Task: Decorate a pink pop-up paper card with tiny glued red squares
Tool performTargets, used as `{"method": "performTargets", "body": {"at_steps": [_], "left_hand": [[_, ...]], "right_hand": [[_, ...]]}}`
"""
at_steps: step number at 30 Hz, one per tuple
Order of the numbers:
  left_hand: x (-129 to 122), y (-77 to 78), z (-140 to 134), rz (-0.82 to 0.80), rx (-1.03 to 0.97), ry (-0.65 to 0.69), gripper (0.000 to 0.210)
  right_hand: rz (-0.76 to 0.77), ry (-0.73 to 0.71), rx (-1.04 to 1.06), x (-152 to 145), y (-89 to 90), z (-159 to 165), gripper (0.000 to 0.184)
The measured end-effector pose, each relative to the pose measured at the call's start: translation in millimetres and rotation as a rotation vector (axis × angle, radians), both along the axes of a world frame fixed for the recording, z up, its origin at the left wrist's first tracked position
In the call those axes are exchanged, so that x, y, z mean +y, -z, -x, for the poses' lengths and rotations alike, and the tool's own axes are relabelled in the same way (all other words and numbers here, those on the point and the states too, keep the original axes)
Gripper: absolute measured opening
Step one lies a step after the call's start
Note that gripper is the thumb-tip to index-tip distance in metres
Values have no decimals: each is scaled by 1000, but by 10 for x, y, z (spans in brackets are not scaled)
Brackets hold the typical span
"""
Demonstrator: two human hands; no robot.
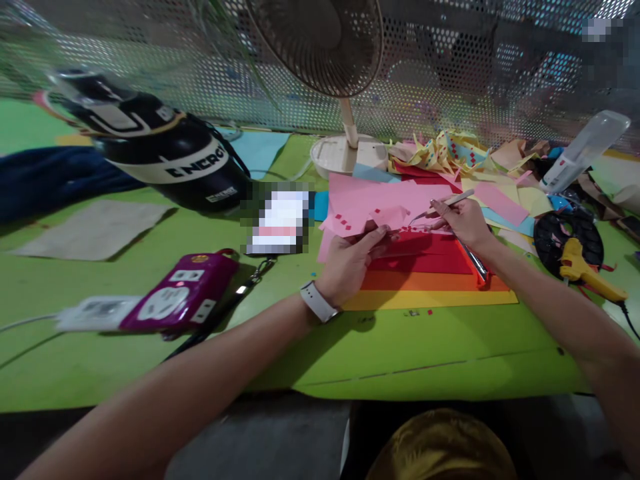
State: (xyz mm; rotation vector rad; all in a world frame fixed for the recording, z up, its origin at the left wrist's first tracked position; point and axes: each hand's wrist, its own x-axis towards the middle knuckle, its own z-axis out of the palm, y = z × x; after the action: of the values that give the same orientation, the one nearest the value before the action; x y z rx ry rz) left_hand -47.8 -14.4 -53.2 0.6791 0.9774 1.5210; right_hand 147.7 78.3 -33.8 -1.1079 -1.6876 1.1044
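Observation:
My right hand (pixel 465 223) holds a pair of tweezers (pixel 445 205) like a pen, their tips down over the pink paper. My left hand (pixel 350 263) is closed in a pinch at a piece of pink paper (pixel 395 217), its fingertips partly hidden. Small red paper squares (pixel 343 221) are scattered on a larger pink sheet (pixel 365 193), with more red bits near the tweezers' tips. Under both hands lie red paper (pixel 415 257), orange paper (pixel 400 281) and yellow paper (pixel 430 299), stacked in overlapping layers. An orange cutter knife (pixel 473 260) lies beneath my right wrist.
A phone (pixel 280 223), a purple power adapter (pixel 185 293) and a black bottle (pixel 170 153) lie or stand to the left. A fan (pixel 347 153) stands behind. At right are paper scraps (pixel 445 157), a yellow glue gun (pixel 585 267) and a clear bottle (pixel 585 152).

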Motion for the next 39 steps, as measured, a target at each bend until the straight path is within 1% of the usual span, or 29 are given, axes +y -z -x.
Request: {"method": "performTargets", "body": {"at_steps": [5,11,16,24,31,39], "left_hand": [[1,-5,5,-2,15,19,21],[0,4,3,-21,-1,20,23],[-3,0,5,-22,6,21,22],[-16,-38,-18,4,-34,8,19],[-12,-18,-11,-10,-16,15,17],[-11,-19,-13,-20,-28,20,18]], "right_hand": [[26,1,-31,-16,-14,15,43],[57,-17,26,-24,-6,23,42],[61,-9,27,-47,-23,28,42],[12,-19,20,-40,23,29,47],[9,-9,-48,-33,33,20,43],[10,4,-6,-67,25,19,37]]}}
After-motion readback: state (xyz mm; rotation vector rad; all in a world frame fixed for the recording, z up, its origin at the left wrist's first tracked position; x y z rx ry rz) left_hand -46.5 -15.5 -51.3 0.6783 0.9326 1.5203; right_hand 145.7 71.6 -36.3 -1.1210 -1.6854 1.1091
